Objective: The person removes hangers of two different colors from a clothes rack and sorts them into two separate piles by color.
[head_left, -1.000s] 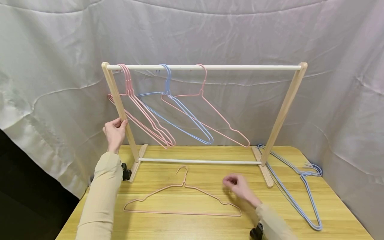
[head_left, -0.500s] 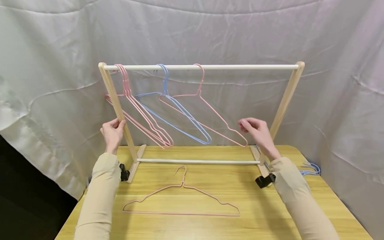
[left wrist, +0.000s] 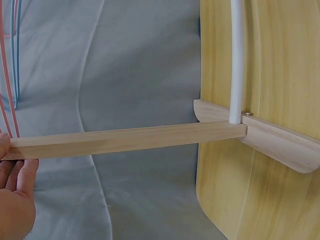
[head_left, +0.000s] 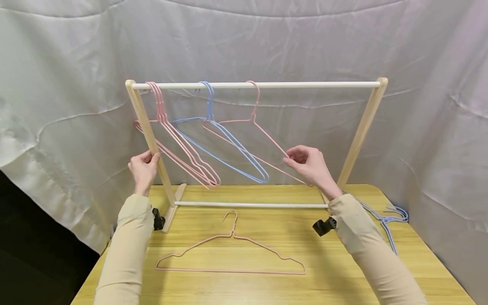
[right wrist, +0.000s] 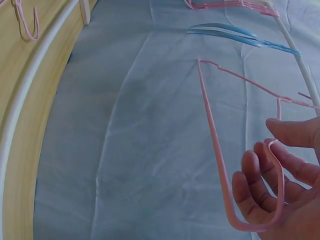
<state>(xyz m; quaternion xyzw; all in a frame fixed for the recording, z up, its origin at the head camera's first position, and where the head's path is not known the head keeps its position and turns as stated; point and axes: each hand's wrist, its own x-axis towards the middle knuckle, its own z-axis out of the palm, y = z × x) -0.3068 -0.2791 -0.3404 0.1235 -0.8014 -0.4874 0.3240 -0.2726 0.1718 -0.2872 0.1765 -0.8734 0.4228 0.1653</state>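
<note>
My left hand (head_left: 143, 171) pinches the left wooden post (head_left: 146, 118) of a hanger rack, thumb in front and fingertips behind it. On the rack's white top rail (head_left: 320, 85), a single pink hanger (head_left: 271, 139) hangs rightmost. My right hand (head_left: 309, 167) is at its sloping right shoulder, thumb and fingers curled around the wire; in the right wrist view the pink hanger (right wrist: 215, 145) runs between the thumb and fingertips. To its left hang two blue hangers (head_left: 244, 148), then several pink hangers (head_left: 190, 152) bunched by the left post.
Another pink hanger (head_left: 230, 271) lies flat on the wooden table (head_left: 228, 292) before the rack, hook away from me. Several blue hangers (head_left: 394, 218) lie at the table's right, partly hidden by my right sleeve. A white lower bar (head_left: 251, 205) joins the rack's feet. A grey curtain (head_left: 305, 46) hangs behind.
My right hand has risen from over the table to the rightmost hanging pink hanger, moving left at the last onto its shoulder. The left hand keeps its hold on the post.
</note>
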